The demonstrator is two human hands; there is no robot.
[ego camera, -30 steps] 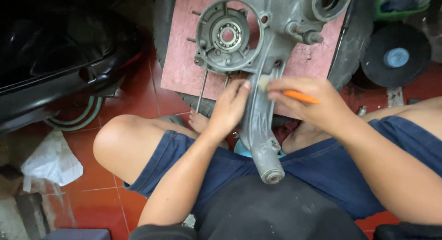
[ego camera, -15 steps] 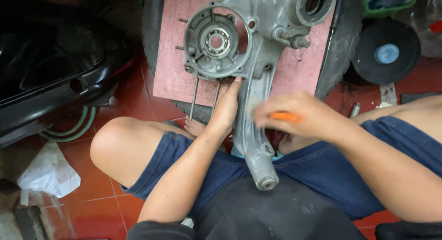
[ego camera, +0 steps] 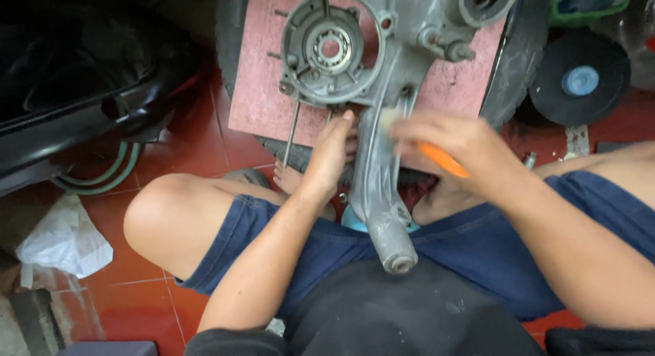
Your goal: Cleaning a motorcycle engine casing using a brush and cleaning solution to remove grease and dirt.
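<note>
A grey cast-metal engine casing (ego camera: 355, 55) lies on a pink board (ego camera: 256, 90), its long arm (ego camera: 379, 192) reaching toward me between my knees. My left hand (ego camera: 327, 158) presses flat against the left side of that arm, fingers up. My right hand (ego camera: 457, 154) is shut on a brush with an orange handle (ego camera: 442, 159); its pale bristle end (ego camera: 390, 117) rests on the arm just under the round housing. I sit on the floor in blue shorts.
A tyre (ego camera: 512, 76) lies under the board. A black disc with a blue centre (ego camera: 580, 79) sits at the right. A black scooter body panel (ego camera: 75, 90) fills the left, with a white plastic bag (ego camera: 65, 240) on the red floor tiles.
My right hand with the brush has slid along the casing arm, down and then back up. The view has shifted slightly. My left hand stays on the arm.
</note>
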